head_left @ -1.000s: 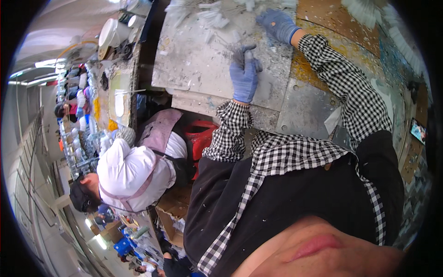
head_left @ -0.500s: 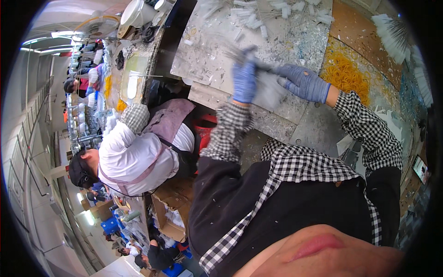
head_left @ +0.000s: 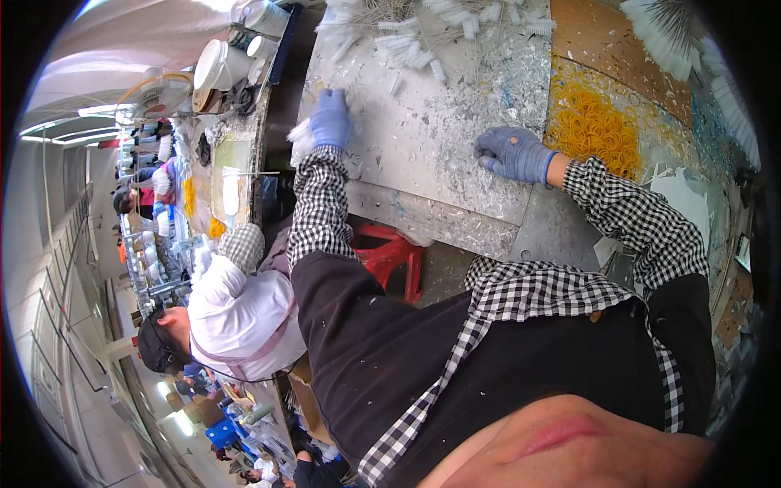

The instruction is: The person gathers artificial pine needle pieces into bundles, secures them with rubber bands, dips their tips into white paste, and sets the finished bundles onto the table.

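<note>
My left hand (head_left: 330, 122), in a blue glove, is closed at the table's left edge. White-bristled brushes (head_left: 302, 137) show beside and below it, blurred by motion, and the hand hides their handles. My right hand (head_left: 514, 154), in a grey-blue glove, rests low over the metal-topped table (head_left: 439, 154) with its fingers curled; whatever they hold, if anything, is hidden. Yellow rubber bands (head_left: 598, 126) lie in a pile just right of that hand. Toward the far side, loose white brushes with thin wire stems (head_left: 423, 41) are scattered across the tabletop.
Bundled white brushes (head_left: 663, 32) stand at the far right. A red stool (head_left: 394, 256) is below the table's front edge. On the left, a person in a white top (head_left: 244, 317) sits close by, near another worktable with white buckets (head_left: 220, 65).
My left hand has swung left, away from my right hand, carrying the white brushes to the table's left edge. My right hand has shifted slightly, its fingers now off the bundle.
</note>
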`<state>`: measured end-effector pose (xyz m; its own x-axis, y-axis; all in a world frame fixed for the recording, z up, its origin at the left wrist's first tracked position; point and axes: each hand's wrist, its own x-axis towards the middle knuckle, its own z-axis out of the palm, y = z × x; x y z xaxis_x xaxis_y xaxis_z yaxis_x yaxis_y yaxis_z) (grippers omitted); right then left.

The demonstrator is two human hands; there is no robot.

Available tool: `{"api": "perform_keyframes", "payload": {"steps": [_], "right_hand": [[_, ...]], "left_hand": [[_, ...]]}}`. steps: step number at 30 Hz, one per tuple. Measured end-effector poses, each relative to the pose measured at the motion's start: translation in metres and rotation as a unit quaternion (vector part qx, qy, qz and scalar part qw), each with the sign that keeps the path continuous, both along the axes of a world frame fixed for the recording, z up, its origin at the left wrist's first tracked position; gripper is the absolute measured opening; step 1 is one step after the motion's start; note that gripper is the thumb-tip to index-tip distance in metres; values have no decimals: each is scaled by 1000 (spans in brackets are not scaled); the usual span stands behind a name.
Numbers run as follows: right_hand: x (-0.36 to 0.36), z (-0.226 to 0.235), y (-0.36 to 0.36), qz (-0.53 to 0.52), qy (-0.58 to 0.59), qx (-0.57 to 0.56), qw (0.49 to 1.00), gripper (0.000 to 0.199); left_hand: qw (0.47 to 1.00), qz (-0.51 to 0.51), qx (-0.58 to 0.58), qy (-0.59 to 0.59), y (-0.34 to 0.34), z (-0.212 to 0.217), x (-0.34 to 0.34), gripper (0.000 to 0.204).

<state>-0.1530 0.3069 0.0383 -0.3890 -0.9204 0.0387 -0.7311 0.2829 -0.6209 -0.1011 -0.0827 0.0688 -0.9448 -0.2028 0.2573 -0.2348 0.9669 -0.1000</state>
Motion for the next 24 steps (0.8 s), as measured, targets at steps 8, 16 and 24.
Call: {"api": "perform_keyframes", "payload": {"steps": [8,16,24], "right_hand": [[6,10,-13,-24,12,50,998,19],[2,4,-7,-34,1,49,998,24],[-59,44,-18,-36,28,131,990,32]], "left_hand": [[990,4,129,-54,121,56,-134,63],[978,46,-25,-200,151,35,-151,65],[965,-123,-90,-214,133,31,-103,67]]}}
